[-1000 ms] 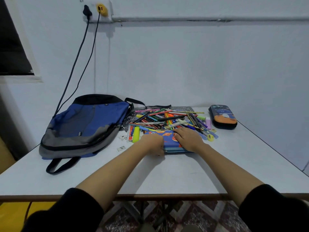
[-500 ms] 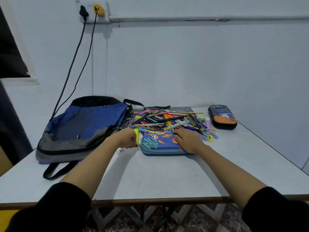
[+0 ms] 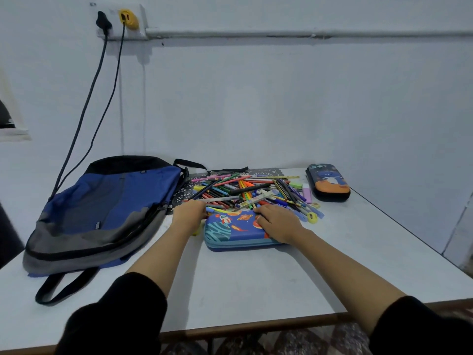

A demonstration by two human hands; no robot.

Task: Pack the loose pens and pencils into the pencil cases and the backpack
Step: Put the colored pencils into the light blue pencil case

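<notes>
1. Table [image 3: 256, 285] first: white top, and everything sits on it.
2. On the left the blue and grey backpack [image 3: 107, 211] lies flat, straps trailing.
3. Loose pens and pencils [image 3: 245, 190] are heaped at the back middle on a patterned mat [image 3: 268, 172], just beside the backpack.
4. The blue pencil case [image 3: 230, 234] with the space print lies closed right in front of the heap, touching it.
5. The dark pencil case [image 3: 327, 181] sits off to the right, near the heap.
6. Our right hand [image 3: 277, 221] lies flat on the blue case's right end, fingers straight, gripping nothing.
7. Our left hand [image 3: 189, 215] is at the case's far left corner. Its fingers are hidden, so we can't tell what it holds.
</notes>
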